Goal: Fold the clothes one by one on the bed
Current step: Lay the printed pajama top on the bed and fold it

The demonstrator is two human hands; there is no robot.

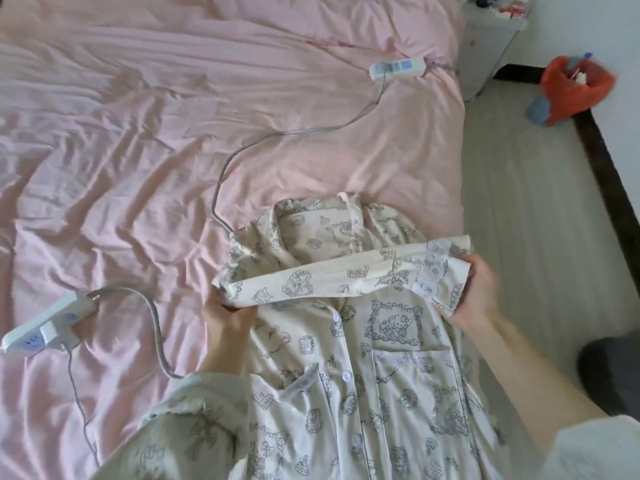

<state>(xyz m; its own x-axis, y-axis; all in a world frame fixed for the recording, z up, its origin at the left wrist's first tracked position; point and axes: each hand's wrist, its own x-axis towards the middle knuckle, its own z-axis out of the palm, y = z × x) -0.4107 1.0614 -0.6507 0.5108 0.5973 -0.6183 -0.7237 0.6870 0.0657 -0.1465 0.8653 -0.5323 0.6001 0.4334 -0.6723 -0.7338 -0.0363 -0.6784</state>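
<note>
A cream pyjama shirt [374, 362] with grey cartoon prints and white buttons lies face up on the pink bed sheet [138, 150], collar away from me. One sleeve [329, 277] is folded across the chest, lace cuff to the right. My left hand [227, 315] grips the folded sleeve at its left end, at the shoulder. My right hand [476, 292] holds the cuff end at the shirt's right edge, fingers curled under the fabric. The shirt's lower part runs out of view at the bottom.
A white power strip [45, 327] lies at the left on the sheet, its grey cable looping under the shirt. A second white controller [396, 67] lies at the far right of the bed. The bed edge runs along the right; beyond it are floor, a white cabinet [485, 39] and a red bag [571, 88].
</note>
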